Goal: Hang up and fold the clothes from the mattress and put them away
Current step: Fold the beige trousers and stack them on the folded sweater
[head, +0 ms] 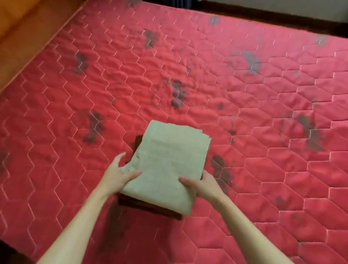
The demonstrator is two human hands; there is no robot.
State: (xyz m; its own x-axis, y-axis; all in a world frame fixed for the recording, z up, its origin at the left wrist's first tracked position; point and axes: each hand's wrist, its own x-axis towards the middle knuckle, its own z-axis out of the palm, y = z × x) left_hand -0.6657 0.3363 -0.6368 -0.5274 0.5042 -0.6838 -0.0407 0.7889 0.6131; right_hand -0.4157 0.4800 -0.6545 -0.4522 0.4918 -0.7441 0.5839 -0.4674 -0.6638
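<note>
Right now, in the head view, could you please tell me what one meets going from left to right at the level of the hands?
Left hand → folded pale beige cloth → right hand, with red quilted mattress on either side. The dark brown folded cloth underneath overlaps, so I omit it.

Mattress: the red quilted mattress point(244, 113) fills most of the frame, stitched in pale hexagon lines and printed with scattered dark grey blotches; its fabric is wrinkled around the centre.
Upper left: an orange-brown surface point(22, 32) lies just beside the mattress edge; whether it is bed frame or floor cannot be told.
Top right: a dark band point(263, 17) runs along the far side of the mattress.
Upper right corner: a pale surface point(282, 7) sits beyond the dark band.
Top centre: dark folds point(175, 2), blurred.
Light: soft and even, with a faint sheen on the mattress at lower right.
</note>
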